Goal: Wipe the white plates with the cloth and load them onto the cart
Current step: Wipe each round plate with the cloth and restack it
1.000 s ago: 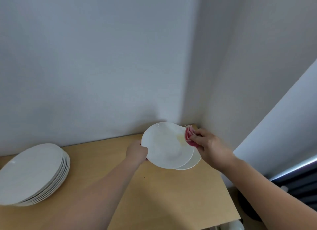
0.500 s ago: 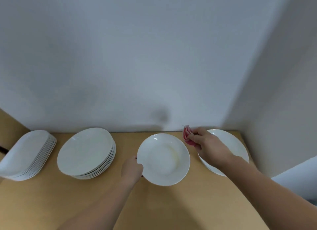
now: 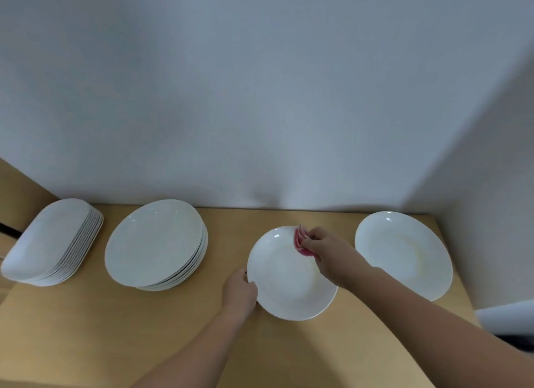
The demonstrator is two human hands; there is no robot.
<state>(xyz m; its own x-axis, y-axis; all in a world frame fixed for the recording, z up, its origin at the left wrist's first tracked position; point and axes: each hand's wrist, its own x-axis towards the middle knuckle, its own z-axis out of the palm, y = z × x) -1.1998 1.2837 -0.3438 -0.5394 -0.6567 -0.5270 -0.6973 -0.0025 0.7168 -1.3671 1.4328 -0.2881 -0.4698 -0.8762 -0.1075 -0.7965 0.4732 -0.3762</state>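
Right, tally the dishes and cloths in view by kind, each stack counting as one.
Plate stacks: 2, the oblong stack and the round stack
Single white plates: 2, the held plate and the right plate
Pink cloth: 1
Total: 5

Single view, worn on the head. It faces forward and down at a wooden tabletop [image 3: 86, 330] set against a grey wall [image 3: 260, 84], which fills the upper half of the frame. Both forearms enter from the bottom edge. The left hand [image 3: 239, 290], right hand [image 3: 326, 254], plate [image 3: 289, 286] and cloth [image 3: 299, 241] sit just right of centre, within arm's reach.
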